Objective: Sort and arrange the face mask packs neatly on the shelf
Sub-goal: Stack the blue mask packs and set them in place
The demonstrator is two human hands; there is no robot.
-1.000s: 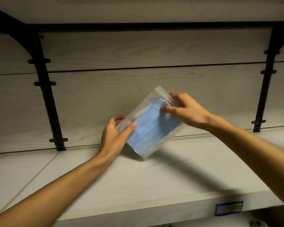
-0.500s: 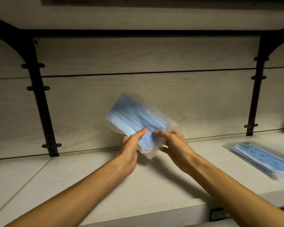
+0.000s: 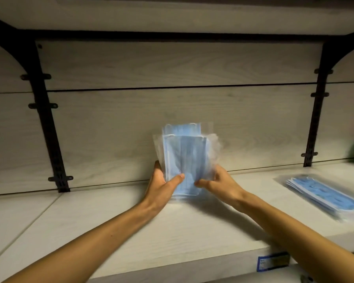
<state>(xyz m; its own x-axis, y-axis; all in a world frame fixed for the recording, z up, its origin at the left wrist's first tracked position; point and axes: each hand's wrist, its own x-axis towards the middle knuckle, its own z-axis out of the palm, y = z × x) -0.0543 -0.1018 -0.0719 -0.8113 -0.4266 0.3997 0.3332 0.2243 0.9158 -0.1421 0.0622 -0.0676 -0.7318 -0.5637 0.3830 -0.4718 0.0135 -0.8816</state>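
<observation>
You face a pale wood-grain shelf [image 3: 131, 231] with a back panel [image 3: 172, 111] of the same wood and black brackets [image 3: 49, 123] at both sides. Your left hand [image 3: 161, 184] and your right hand [image 3: 219, 183] hold two clear packs of blue face masks [image 3: 185, 160] between them, one pack behind the other, close in front of the back panel. Each hand pinches the lower part of the packs, thumb in front and the other fingers behind. The packs stand upright, so their long axis goes up and down, and their bottom edge is at the shelf or just above it; I cannot tell which, because the picture is blurred there. Both hands are equally near. Well apart to your right, more mask packs [image 3: 323, 196] lie flat in a loose stack, their long axis slanting toward the front edge. I think you must set these two down straight first.
</observation>
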